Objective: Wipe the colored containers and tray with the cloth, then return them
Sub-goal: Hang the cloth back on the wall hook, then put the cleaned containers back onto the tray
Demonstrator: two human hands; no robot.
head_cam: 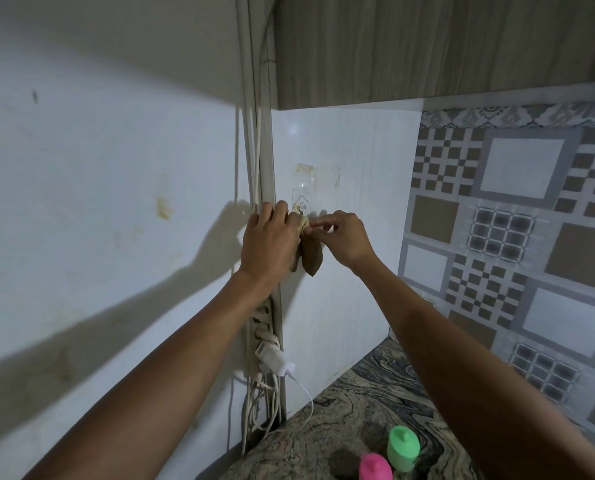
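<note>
Both arms raised to centre frame, left hand [271, 240] with fingers curled on the brown cloth [311, 258], right hand [344, 237] pinching its top under the wall hook [302, 207]; green container [402, 448] and pink container [375, 465] at lower right.

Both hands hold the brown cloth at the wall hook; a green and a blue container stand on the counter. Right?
Not quite: the head view shows a pink container, not a blue one, beside the green container. The left hand and right hand do hold the cloth at the hook.
</note>
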